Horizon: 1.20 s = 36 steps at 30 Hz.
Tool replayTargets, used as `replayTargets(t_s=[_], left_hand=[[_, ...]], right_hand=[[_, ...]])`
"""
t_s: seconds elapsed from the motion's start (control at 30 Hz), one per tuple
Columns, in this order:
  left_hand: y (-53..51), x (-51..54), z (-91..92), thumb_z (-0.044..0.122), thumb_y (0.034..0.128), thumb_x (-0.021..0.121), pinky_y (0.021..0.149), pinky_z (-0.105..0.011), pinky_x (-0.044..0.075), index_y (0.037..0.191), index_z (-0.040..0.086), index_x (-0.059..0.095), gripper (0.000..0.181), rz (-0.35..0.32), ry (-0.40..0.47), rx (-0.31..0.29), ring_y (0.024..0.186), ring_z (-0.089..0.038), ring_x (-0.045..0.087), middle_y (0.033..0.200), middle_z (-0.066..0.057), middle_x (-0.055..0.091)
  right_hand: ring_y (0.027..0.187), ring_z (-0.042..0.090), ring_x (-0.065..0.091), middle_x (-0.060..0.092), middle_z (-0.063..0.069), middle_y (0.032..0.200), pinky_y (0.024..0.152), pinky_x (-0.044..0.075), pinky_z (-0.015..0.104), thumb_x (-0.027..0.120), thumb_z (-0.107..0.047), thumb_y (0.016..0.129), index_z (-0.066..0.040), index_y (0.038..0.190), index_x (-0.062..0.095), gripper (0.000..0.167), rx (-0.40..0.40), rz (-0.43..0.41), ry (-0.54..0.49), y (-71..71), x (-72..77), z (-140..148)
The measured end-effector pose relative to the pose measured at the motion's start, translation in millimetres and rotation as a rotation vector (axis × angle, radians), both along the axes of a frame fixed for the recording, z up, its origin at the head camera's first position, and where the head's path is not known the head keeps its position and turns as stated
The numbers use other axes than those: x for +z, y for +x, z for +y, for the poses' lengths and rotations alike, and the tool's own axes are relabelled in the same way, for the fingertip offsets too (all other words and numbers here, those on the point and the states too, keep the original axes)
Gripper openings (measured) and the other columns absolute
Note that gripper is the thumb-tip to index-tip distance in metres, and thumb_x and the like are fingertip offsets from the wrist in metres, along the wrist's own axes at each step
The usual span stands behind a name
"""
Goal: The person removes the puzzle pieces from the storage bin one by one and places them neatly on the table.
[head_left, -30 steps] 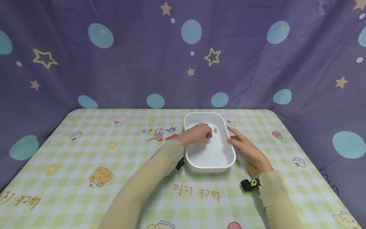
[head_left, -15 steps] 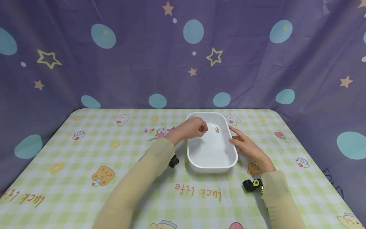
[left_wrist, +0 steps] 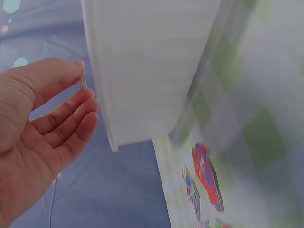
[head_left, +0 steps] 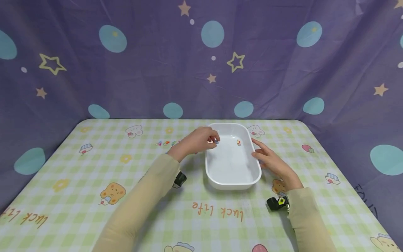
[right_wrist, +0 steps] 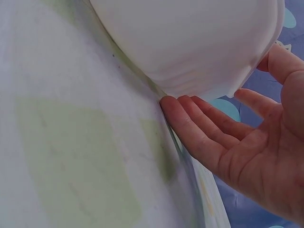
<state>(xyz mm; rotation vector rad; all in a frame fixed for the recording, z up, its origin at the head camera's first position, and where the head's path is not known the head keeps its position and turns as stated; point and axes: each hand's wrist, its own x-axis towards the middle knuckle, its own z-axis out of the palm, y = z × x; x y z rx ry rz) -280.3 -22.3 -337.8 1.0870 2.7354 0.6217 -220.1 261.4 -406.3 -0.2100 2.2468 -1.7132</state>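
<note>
A white rectangular box [head_left: 233, 166] stands on the table. Over its left rim, my left hand [head_left: 201, 138] pinches a small thin flat piece [left_wrist: 84, 81] between thumb and fingertips; the piece is edge-on in the left wrist view. Inside the box lies one small colourful piece [head_left: 238, 142]. My right hand [head_left: 272, 161] touches the box's right side, thumb at the rim and fairly straight fingers [right_wrist: 187, 126] against the outer wall. Left of the box lie several flat colourful pieces, among them a red and blue one [left_wrist: 206, 175], partly hidden by my left arm in the head view.
A green checked tablecloth [head_left: 72, 196] with printed cartoons covers the table. Behind it hangs a purple curtain [head_left: 141, 77] with stars and blue ovals. Black wrist cameras, such as the right one [head_left: 274, 203], sit under both forearms.
My left hand has moved left from inside the box to its left rim, still pinching the small piece. The right hand stays at the box's right side.
</note>
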Motion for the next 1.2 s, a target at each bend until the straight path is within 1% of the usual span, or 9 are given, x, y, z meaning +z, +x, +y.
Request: replayTargets(t_s=[0.1,0.2,0.33,0.53,0.67,0.77,0.8,1.03,1.2], left_hand=[[1.7,0.7,-9.5,0.018,0.0859,0.06,0.068,-0.025,0.047,0.103,0.014,0.065,0.019,-0.023,0.036,0.038,0.082,-0.012,0.055,0.092,0.001,0.06],[2.8,-0.6,-19.0,0.02,0.085,0.061,0.072,-0.026,0.046,0.103,0.011,0.066,0.02,-0.022,0.059,0.057,0.077,-0.012,0.056,0.089,0.0,0.06],[3.1,-3.7,-32.7,0.021,0.0839,0.062,0.069,-0.027,0.046,0.101,0.011,0.066,0.02,-0.017,0.084,0.088,0.072,-0.012,0.055,0.084,0.0,0.058],[3.3,-7.7,-54.5,0.02,0.082,0.065,0.065,-0.026,0.046,0.099,0.012,0.067,0.019,0.006,0.11,0.129,0.071,-0.012,0.054,0.081,0.001,0.059],[4.6,-11.0,-70.6,0.021,0.0829,0.065,0.063,-0.027,0.046,0.1,0.012,0.067,0.02,-0.016,0.123,0.167,0.065,-0.013,0.054,0.081,0.0,0.058],[4.6,-14.8,-83.0,0.022,0.0835,0.065,0.065,-0.028,0.046,0.101,0.012,0.066,0.02,-0.021,0.131,0.2,0.068,-0.014,0.055,0.082,0.0,0.059],[4.1,-16.3,-86.9,0.022,0.0834,0.065,0.066,-0.029,0.045,0.102,0.012,0.066,0.021,-0.017,0.132,0.209,0.071,-0.013,0.054,0.083,0.0,0.059],[4.5,-23.3,-114.7,0.02,0.0827,0.066,0.067,-0.031,0.045,0.106,0.009,0.065,0.025,-0.049,0.141,0.267,0.076,-0.016,0.055,0.086,-0.001,0.061],[3.9,-26.0,-131.8,0.02,0.0846,0.063,0.072,-0.033,0.044,0.107,0.01,0.065,0.025,-0.038,0.124,0.298,0.08,-0.017,0.055,0.089,-0.002,0.063]], right_hand=[[0.112,0.033,0.049,0.036,0.027,0.135,0.082,0.05,0.039,0.048,-0.031,0.094,-0.026,0.147,0.012,0.065,-0.002,-0.002,0.002,0.2,-0.2,1],[0.114,0.036,0.047,0.035,0.028,0.136,0.083,0.049,0.039,0.049,-0.032,0.093,-0.025,0.147,0.011,0.066,0.0,-0.004,0.006,0.8,0.2,1],[0.116,0.036,0.047,0.035,0.027,0.136,0.085,0.048,0.039,0.049,-0.031,0.093,-0.025,0.147,0.011,0.066,-0.001,-0.004,0.008,1.3,1.7,0],[0.115,0.035,0.047,0.035,0.027,0.136,0.085,0.049,0.039,0.048,-0.03,0.094,-0.026,0.147,0.011,0.065,-0.001,-0.007,0.01,1.4,1.6,-1],[0.114,0.034,0.048,0.035,0.027,0.136,0.085,0.049,0.039,0.049,-0.031,0.094,-0.026,0.147,0.011,0.065,-0.001,-0.005,0.009,1.0,1.0,-1],[0.114,0.033,0.048,0.035,0.027,0.137,0.084,0.049,0.038,0.049,-0.031,0.093,-0.026,0.147,0.011,0.066,0.001,-0.004,0.005,0.8,0.7,0],[0.114,0.033,0.049,0.035,0.027,0.137,0.083,0.049,0.038,0.049,-0.031,0.093,-0.026,0.147,0.011,0.066,0.0,-0.004,0.004,0.8,0.8,0],[0.112,0.034,0.049,0.035,0.028,0.136,0.08,0.05,0.036,0.048,-0.03,0.094,-0.026,0.147,0.012,0.065,-0.001,-0.004,-0.003,1.4,1.4,-1],[0.115,0.037,0.047,0.034,0.027,0.137,0.083,0.049,0.038,0.048,-0.03,0.094,-0.027,0.147,0.011,0.065,0.0,-0.01,-0.003,1.4,2.5,-2]])
